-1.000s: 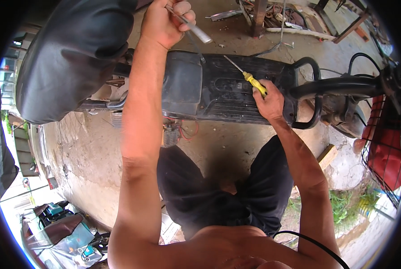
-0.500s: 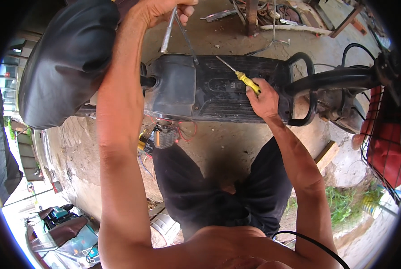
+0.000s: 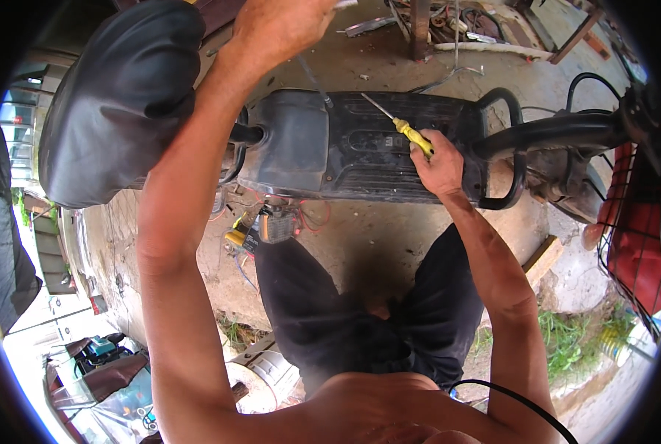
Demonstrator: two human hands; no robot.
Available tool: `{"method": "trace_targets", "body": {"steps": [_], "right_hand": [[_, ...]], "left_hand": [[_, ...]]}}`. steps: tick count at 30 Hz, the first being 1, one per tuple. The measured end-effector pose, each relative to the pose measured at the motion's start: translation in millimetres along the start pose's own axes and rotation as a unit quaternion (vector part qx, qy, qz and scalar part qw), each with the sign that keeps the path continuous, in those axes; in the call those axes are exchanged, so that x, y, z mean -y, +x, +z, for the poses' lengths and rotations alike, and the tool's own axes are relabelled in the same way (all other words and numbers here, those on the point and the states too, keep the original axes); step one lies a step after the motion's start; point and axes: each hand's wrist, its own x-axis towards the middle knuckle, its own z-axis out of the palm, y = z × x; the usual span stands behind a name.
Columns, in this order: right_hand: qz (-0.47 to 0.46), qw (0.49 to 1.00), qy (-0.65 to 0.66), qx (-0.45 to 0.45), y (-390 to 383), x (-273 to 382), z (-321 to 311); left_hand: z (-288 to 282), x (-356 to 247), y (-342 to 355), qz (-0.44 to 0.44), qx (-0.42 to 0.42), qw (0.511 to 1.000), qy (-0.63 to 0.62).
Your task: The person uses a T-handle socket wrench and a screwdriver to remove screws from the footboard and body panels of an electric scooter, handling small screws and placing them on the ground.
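Observation:
A yellow-handled screwdriver [image 3: 413,136] lies in the closed fingers of my right hand [image 3: 441,161], its shaft slanting up and left over the black footboard [image 3: 360,174] of a scooter. My left hand [image 3: 282,29] is closed at the top edge, beyond the black seat [image 3: 127,103]. A bit of a silver metal rod [image 3: 345,4] pokes out past its fingers; the rest is hidden by the hand and the picture's edge. A thin dark rod [image 3: 314,78] slants down to the footboard's far edge.
A black steering column [image 3: 552,135] and a wire basket [image 3: 626,222] holding something red stand at the right. Below the footboard sits a boxy device [image 3: 275,226] with red wires. A white cylinder [image 3: 264,381] lies near my left side. Metal scraps [image 3: 486,29] lie at the far side.
My left forearm has swung left, and the silver rod in that hand has turned from hanging down over the floor to mostly out of sight. My right hand barely shifts with the screwdriver.

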Motion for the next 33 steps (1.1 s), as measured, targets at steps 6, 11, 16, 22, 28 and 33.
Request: {"method": "trace_targets", "body": {"steps": [6,11,16,22,28,33], "right_hand": [[0.009,1.0,-0.002,0.001,1,-4,1],[-0.002,1.0,-0.01,0.002,3,-2,-1],[-0.004,1.0,-0.015,0.0,1,-3,1],[0.003,1.0,-0.015,0.002,1,-4,3],[0.002,1.0,-0.012,0.003,2,-3,2],[-0.005,1.0,-0.016,-0.004,1,-3,2]], "left_hand": [[10,-30,-26,0.026,-0.21,0.977,0.0],[38,-75,-34,-0.244,-0.343,0.907,-0.023],[46,-82,-45,-0.245,-0.404,0.868,-0.154],[71,-48,-74,-0.122,-0.447,0.841,-0.278],[76,-59,-83,-0.15,-0.432,0.794,-0.401],[75,-93,-60,-0.199,-0.479,0.793,-0.318]]}}
